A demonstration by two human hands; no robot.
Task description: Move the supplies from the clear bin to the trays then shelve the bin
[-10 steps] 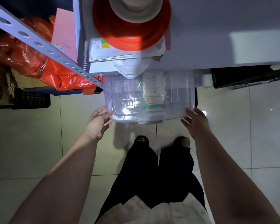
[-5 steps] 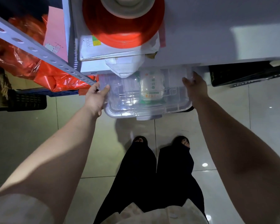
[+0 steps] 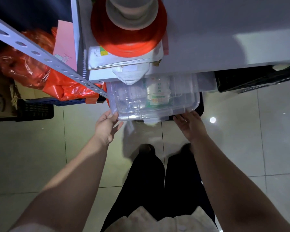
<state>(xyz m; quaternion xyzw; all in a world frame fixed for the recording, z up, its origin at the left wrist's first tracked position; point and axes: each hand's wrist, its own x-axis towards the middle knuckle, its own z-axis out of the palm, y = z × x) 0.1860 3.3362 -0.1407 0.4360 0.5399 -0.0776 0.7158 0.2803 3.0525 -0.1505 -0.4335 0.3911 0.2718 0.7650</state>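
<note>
**Position.** The clear bin (image 3: 157,107), lid on, sits low in the shelving unit, pushed partly in beneath the white shelf (image 3: 216,39). Its far half is covered by that shelf and its near half juts out over the tiled floor (image 3: 32,148). A dark object shows under its near right corner (what it is cannot be told).

**Orientation.** The bin's long axis runs left to right across the person's body. One long side faces the person, and the lid latch (image 3: 151,120) sits at the middle of that side. The bin lies level, lid upward.

**Contents.** Through the lid a printed packet (image 3: 158,93), white with green and orange marks, lies right of centre. The other contents are too blurred to name.

**Hands.** The left hand (image 3: 105,127) is open, its fingertips against the near left corner of the bin and the thumb apart below. The right hand (image 3: 190,126) is open, palm up and fingers straight, with the tips at the rim by the near right corner. Whether they touch it cannot be told. Neither hand grips anything.

**Surroundings.** On the shelf above the bin a red film roll (image 3: 129,37) stands on a paper stack (image 3: 124,62), and a white face mask (image 3: 130,76) overhangs the shelf edge. Orange plastic bags (image 3: 40,72) lie to the left and a black crate (image 3: 258,81) to the right.
</note>
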